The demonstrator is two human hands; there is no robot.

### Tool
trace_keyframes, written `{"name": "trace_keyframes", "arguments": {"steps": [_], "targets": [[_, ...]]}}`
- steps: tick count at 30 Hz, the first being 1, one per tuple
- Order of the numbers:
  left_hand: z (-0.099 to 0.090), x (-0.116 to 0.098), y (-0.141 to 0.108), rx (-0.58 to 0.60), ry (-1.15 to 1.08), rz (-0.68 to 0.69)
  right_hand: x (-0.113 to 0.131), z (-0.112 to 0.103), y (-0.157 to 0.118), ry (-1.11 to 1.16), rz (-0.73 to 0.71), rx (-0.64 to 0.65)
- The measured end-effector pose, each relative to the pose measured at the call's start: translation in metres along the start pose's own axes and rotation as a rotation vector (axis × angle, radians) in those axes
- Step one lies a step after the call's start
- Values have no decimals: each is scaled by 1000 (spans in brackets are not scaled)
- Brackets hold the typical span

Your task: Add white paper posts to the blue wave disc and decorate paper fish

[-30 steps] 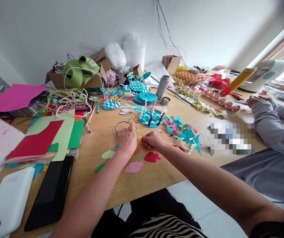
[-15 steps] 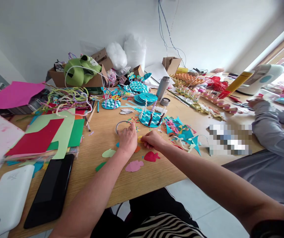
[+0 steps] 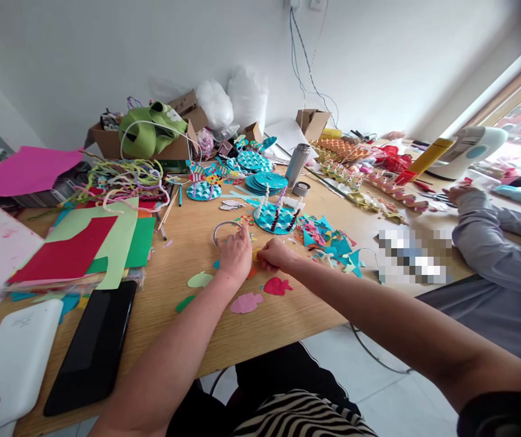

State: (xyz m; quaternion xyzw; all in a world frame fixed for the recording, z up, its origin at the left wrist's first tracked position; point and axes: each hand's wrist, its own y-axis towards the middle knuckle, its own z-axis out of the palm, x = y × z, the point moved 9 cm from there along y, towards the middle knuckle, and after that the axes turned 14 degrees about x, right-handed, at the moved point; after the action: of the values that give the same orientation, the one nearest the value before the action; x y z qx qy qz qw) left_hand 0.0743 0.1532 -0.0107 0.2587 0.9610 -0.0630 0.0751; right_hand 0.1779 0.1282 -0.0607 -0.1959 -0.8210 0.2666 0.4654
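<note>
Yellow paper (image 3: pixel 255 255): a small, flat scrap of plain colour, low between my two hands.
Paper cutouts: smooth and matt, lying on the wood-grained table (image 3: pixel 160 328); the red fish (image 3: pixel 277 286) has a forked tail, the pink fish (image 3: pixel 246 303) a wavier edge, and the pale green cutout (image 3: pixel 200 279) is a rounded leaf of a shape.
Grey loop (image 3: pixel 224 224): a thin curved band, just beyond my left fingers.
Blue base (image 3: pixel 273 217): a disc topped with rippled paper, fuzzy white, purple and dark red stems standing up from it.
Hidden bits: my right fingers cover much of the yellow paper (its outline is lost to me), and the orange piece (image 3: pixel 252 273) and blue piece (image 3: pixel 216 264) are partly behind my left hand.
Right hand (image 3: pixel 275 255): curled nearly closed, thumb and fingers pinching the yellow paper, which pokes out at their tips.
Left hand (image 3: pixel 235 249): bent over beside it, fingers close together; whether they grip anything, I can't tell. The yellow paper is just to their right.
</note>
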Motion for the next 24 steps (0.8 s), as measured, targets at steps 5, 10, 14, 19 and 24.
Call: {"name": "trace_keyframes", "arguments": {"steps": [5, 10, 14, 19, 24], "targets": [[0, 1, 0, 0, -1, 0, -6, -8, 3, -12, 35, 11], [0, 2, -1, -26, -46, 3, -9, -10, 4, -1, 50, 20], [0, 0, -1, -36, -70, 13, -8, -6, 6, -1, 47, 41], [-7, 3, -3, -83, -102, 33, -10, -5, 4, 6, 14, 63], [-39, 13, -10, -257, -318, 151, -8, -6, -6, 83, -71, 73]]}}
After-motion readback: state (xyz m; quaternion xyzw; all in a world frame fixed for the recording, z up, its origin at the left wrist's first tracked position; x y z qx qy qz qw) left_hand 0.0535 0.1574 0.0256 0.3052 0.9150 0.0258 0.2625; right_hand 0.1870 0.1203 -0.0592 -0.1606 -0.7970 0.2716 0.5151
